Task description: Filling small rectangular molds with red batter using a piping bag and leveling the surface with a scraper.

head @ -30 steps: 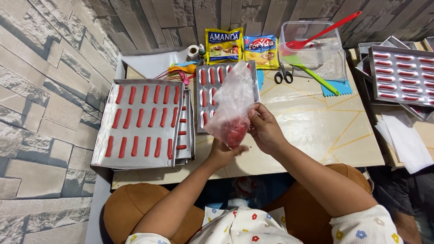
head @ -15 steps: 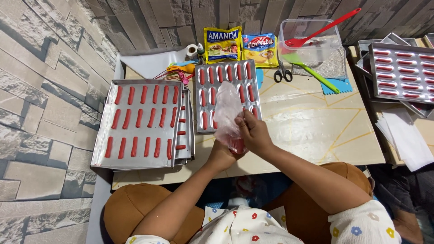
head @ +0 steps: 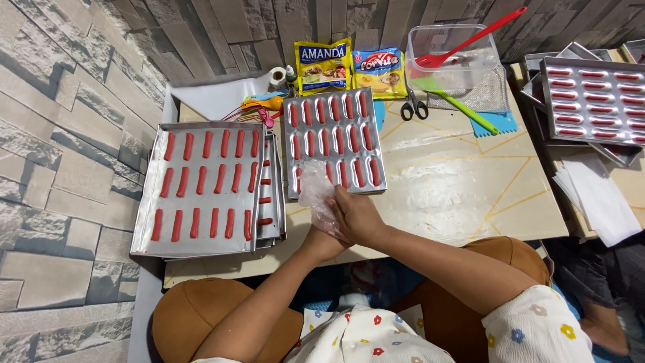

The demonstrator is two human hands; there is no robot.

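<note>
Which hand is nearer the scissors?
Right. The right hand sits at the table's near edge, on the clear plastic piping bag, well below and left of the scissors. The left hand is under it, lower and farther left.

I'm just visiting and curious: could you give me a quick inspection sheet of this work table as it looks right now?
Surface: pale low table with yellow lines, bare at the middle.
Job's things: clear plastic piping bag at the near edge of the mould tray, whose hollows hold red strips; stacked trays of red strips on the left.
Clutter: scissors, two snack packets, clear tub with red spatula, green spatula, paper sheets.
Grip: left hand and right hand both closed on the bag.
Cables: nothing seen.
Surroundings: stone-pattern wall; more filled trays at right.
</note>
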